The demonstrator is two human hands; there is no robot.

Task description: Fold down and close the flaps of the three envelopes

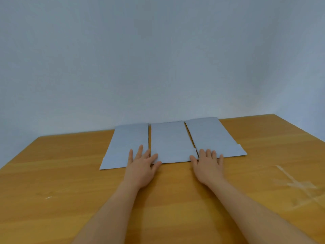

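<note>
Three pale blue-grey envelopes lie flat side by side on the wooden table (70, 173), long sides running away from me: a left envelope (126, 143), a middle envelope (170, 141) and a right envelope (212, 136). My left hand (140, 164) lies flat with spread fingers over the near edges of the left and middle envelopes. My right hand (207, 164) lies flat too, its fingertips on the near edge of the right envelope and its thumb by the middle one. Small flap corners show at the near ends of the left and right envelopes.
A plain pale wall rises right behind the table's far edge. Strips of clear tape (299, 185) are stuck to the tabletop at the near right. A small pale scratch (48, 197) marks the wood at the near left.
</note>
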